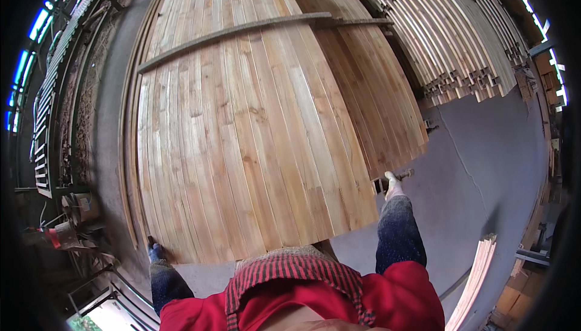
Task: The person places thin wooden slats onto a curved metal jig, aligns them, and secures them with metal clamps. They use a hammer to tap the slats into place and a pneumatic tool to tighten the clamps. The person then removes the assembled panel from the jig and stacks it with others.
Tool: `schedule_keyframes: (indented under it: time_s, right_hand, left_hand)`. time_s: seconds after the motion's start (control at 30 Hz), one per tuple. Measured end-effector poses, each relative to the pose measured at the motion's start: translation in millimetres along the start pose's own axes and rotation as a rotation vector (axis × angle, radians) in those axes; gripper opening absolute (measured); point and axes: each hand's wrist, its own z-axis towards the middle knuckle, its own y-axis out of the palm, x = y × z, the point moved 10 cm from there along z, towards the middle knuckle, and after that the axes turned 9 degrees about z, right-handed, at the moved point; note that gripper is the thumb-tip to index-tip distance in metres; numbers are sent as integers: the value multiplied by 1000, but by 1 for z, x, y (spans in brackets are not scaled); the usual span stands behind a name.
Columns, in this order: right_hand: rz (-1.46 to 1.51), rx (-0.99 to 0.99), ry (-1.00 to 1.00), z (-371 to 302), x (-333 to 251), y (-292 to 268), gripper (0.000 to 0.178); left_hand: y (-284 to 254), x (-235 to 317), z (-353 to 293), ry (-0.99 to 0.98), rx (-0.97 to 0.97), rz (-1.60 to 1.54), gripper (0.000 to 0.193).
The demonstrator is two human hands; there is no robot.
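Observation:
In front of my body lies a wide panel of narrow wooden planks (251, 143) laid side by side, light brown with knots. My left hand (157, 252), in a bluish covering, is at its near left corner, beside a small dark piece (150, 241). Its fingers are too small to make out. At the near right corner my right hand (394, 184), pale and closed, is against the panel's edge, beside a short, dark fitting (407, 173). What it grips is hidden. A second, darker plank panel (369, 89) lies to the right.
A wooden batten (230, 37) crosses the panel. Stacked slats (448, 40) stand at the far right, and a bundle of pale strips (475, 282) at the near right. Grey floor (484, 143) shows on the right. Racks (51, 107) and machinery (63, 234) line the left.

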Motion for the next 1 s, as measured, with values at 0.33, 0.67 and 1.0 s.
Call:
schedule_keyframes:
  time_s: [0.33,0.67,1.0]
  right_hand:
    - [32,53,-7,33,-22,-24,34]
    - [38,-98,101,282,-189,-72,32]
    - [-456,-41,-17,324,-143,-257,31]
  left_hand:
    - [40,45,8,68,-21,153,42]
    - [252,26,-245,-109,-91,-35,52]
    - [479,32,-431,-154,-268,-65,55]
